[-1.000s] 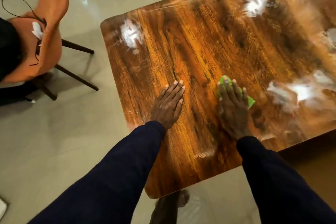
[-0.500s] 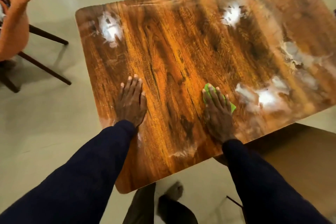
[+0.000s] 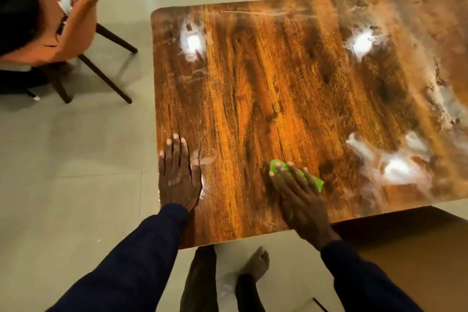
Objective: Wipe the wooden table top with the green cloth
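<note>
Cloth (image 3: pixel 316 183) and right hand (image 3: pixel 301 200) have slid left on the table (image 3: pixel 278 83), away from the white patch (image 3: pixel 395 170).
Right hand lies flat, fingers straight, pressing the cloth down close to the near edge; left hand (image 3: pixel 178 180) rests flat, fingers straight, at the table's left edge.

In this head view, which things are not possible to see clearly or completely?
Cloth: head view; the right hand covers most of it, only green edges show.
Table: head view; the right picture edge cuts off its far right part.
White patches: head view; bright and blurred, glare or residue cannot be told.
Chair: head view; the top and left edges cut it off.
</note>
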